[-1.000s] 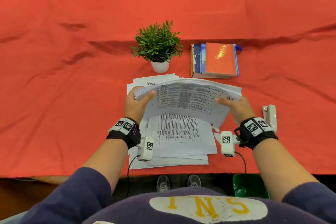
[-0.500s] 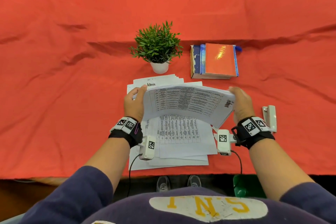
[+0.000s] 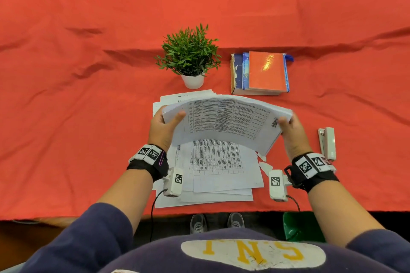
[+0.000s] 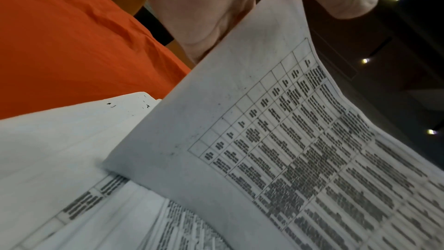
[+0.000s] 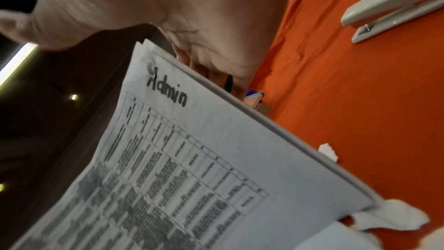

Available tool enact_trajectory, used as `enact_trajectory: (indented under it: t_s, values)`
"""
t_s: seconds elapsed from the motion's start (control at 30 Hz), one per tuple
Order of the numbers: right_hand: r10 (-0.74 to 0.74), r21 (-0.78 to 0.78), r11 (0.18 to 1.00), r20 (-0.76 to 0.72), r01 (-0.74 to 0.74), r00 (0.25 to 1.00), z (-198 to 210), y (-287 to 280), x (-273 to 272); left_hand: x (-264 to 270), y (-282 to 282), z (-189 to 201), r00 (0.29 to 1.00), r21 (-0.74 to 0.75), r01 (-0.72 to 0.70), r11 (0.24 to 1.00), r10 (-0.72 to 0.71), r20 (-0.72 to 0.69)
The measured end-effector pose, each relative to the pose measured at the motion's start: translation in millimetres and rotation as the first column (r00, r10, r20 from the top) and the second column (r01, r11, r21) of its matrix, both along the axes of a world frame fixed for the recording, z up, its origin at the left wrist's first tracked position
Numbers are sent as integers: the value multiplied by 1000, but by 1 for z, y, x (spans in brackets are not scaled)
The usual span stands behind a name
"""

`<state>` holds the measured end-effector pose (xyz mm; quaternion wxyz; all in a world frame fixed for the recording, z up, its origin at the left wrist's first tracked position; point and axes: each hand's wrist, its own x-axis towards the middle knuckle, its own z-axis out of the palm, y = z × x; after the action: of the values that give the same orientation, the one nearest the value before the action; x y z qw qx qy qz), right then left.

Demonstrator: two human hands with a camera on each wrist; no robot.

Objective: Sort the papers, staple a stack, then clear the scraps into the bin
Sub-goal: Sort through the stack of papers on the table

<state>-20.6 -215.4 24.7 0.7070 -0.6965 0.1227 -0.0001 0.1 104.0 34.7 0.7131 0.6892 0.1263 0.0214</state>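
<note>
I hold a stack of printed papers [image 3: 224,121] with tables up off the table, bowed upward between both hands. My left hand [image 3: 165,126] grips its left edge, thumb on top. My right hand [image 3: 288,126] grips its right edge, close to the handwritten word "Admin" [image 5: 168,92]. The stack [image 4: 276,140] tilts on its lower edge above more loose sheets [image 3: 217,173] lying flat on the red cloth. A white stapler [image 3: 327,143] lies to the right of my right hand. Small torn paper scraps [image 3: 265,165] lie beside the sheets' right edge.
A small potted plant [image 3: 190,55] in a white pot and a pile of books [image 3: 260,72] stand behind the papers. A green bin [image 3: 301,226] sits on the floor under the table's near edge, right of my shoes. Orange chairs line the far side.
Both hands have raised the stack slightly and squeezed its edges inward, so it bows upward more. My thumbs now lie over its top corners. The sheets on the table have not moved.
</note>
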Motion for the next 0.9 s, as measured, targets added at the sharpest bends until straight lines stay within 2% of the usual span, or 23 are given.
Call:
enact_trajectory:
  t_s: [0.13,0.23,0.33,0.57,0.77,0.9]
  values:
    - [41,-59,997,-52,-44,998,-11,8,1,-1,-7,-7,995,87,44,995,-36,-93]
    - [-69,-35,997,-131,65,989,-16,18,10,4,-13,-7,991,71,1,997,8,-133]
    - [-125,3,992,-115,126,986,-12,12,15,5,-5,-2,994,35,-36,999,39,-101]
    - [54,43,998,-176,-47,983,-20,-2,4,-11,12,-12,975,5,53,999,-51,-214]
    - [2,92,996,-191,16,982,-20,12,10,-8,10,-8,970,-6,37,999,-37,-238]
    - [37,87,996,-216,-18,976,-19,4,3,-10,15,-10,972,14,65,998,-60,-228]
